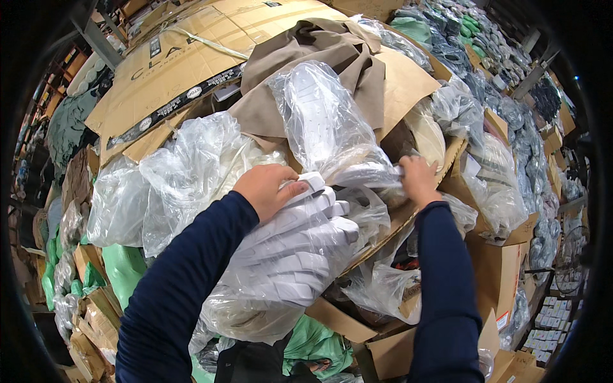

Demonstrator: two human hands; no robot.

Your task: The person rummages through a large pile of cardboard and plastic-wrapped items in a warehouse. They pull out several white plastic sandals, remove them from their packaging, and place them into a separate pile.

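A clear plastic bag holds a stack of white shoe soles (287, 255), fanned out and leaning toward me. At the top of that stack my left hand (268, 189) is closed on the end of one white sole, thumb on top. My right hand (419, 180) pinches the end of another white sole (370, 175) lying crosswise, partly under clear film. Just beyond both hands, a clear plastic bag (325, 118) with more white soles rests on brown fabric (306, 48). Film and glare hide how the soles between my hands touch.
A large flattened cardboard carton (191, 64) lies at the far left. Crumpled clear bags (185, 172) sit left of my hands. Open cardboard boxes (498, 268) with plastic-wrapped goods stand at the right. Green bags (319, 348) lie low in front, and heaped bags (530, 153) line the far right.
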